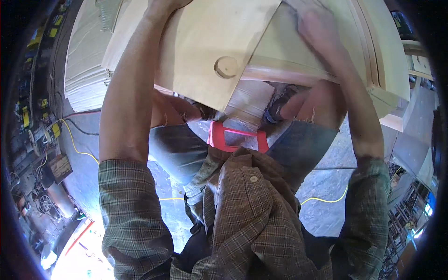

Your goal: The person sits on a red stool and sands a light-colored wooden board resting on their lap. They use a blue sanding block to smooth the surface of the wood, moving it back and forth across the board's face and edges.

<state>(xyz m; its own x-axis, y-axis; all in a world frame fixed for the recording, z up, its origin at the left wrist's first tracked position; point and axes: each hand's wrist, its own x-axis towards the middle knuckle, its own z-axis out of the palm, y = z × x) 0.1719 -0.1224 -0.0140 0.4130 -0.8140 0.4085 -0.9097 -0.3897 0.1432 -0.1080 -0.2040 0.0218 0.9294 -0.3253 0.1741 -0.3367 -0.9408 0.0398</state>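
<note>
A pale wooden board [200, 42] lies tilted across my lap area, with a round recess or hole [226, 67] near its lower corner. It overlaps a second light wooden panel [298, 51], which has a raised, grooved rim on its right. At the top edge, my left hand [169, 3] is by the board's upper left side; its fingers are cut off from view. My right hand [317, 23] is over the second panel, just right of the board's edge. Motion smears it and its fingertips run toward the top edge, so whether it grips anything cannot be made out.
A red-pink stool [238, 135] stands between my legs. Stacked cardboard [86, 70] lies at the left, with another cardboard piece [252, 100] on the floor between my feet. A yellow cable [77, 142] crosses the grey floor. Cluttered tools line the far left; metal rods are at lower right.
</note>
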